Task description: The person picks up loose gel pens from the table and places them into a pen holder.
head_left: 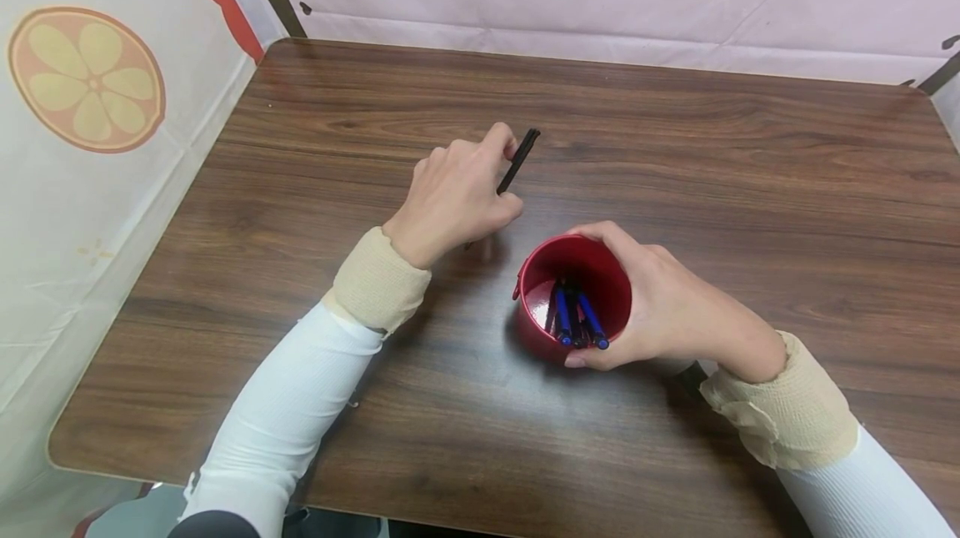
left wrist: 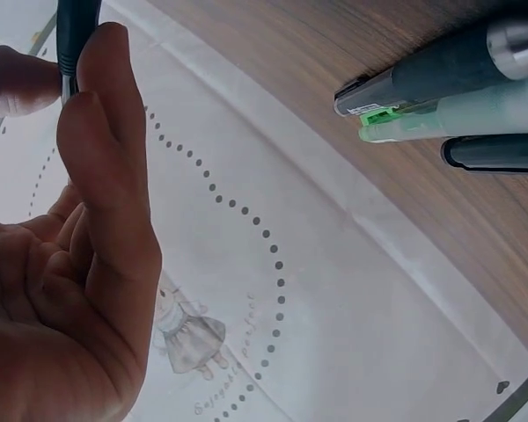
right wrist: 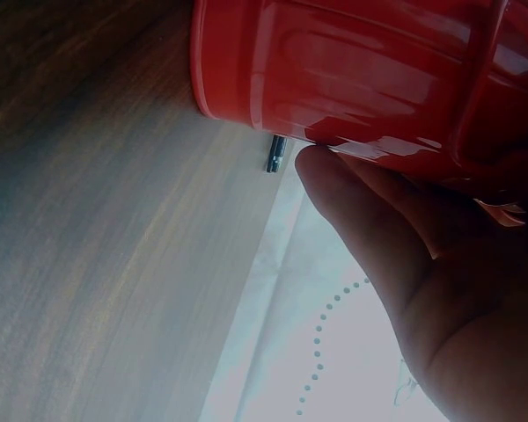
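My left hand [head_left: 457, 196] pinches a black pen [left wrist: 77, 35] between thumb and fingertips, its ribbed grip and silver part showing in the left wrist view. From above, the black pen [head_left: 519, 161] slants up past the index finger. On the right, a small red bucket [head_left: 536, 346] is gripped around its side by my right hand [head_left: 660, 304], thumb near the rim. Several blue and black pens [head_left: 573, 317] stand inside it. The right wrist view shows the bucket's glossy wall [right wrist: 361, 79] with fingers [right wrist: 343, 193] against it.
In the left wrist view a black pen with a silver band [left wrist: 440, 75], a clear-green pen [left wrist: 458, 114] and another black pen [left wrist: 497, 154] lie side by side over the wooden table [head_left: 712, 154]. A printed curtain [head_left: 637, 4] hangs along its far edge.
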`<state>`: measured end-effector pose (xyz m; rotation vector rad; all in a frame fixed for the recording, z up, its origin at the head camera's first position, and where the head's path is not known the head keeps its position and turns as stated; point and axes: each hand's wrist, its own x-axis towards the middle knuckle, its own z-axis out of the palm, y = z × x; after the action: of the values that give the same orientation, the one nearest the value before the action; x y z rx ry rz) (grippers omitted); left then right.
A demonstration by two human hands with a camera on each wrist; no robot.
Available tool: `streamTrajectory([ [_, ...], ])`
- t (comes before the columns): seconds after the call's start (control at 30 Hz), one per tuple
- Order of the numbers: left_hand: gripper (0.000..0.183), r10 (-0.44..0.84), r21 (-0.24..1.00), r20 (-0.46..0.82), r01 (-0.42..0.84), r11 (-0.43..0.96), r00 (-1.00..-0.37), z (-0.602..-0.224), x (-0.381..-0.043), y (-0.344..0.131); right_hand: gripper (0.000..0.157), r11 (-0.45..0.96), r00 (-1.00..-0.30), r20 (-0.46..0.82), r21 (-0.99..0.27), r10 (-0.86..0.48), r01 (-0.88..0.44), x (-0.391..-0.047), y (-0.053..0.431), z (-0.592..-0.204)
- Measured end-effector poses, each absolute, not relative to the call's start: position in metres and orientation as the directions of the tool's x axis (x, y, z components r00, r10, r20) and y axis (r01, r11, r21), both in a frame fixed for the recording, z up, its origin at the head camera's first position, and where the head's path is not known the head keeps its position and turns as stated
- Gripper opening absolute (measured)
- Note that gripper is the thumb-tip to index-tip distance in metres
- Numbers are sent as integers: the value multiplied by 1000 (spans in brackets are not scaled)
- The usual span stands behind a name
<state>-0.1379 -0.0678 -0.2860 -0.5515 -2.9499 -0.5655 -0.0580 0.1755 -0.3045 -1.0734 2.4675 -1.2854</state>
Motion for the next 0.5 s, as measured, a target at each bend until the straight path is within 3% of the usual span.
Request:
streamTrajectory([
  [0.5,39,339,351,173,380,856,-925,-284,-136,-67,101,380,-729,180,-756,-661,-532,-58,176,-305],
])
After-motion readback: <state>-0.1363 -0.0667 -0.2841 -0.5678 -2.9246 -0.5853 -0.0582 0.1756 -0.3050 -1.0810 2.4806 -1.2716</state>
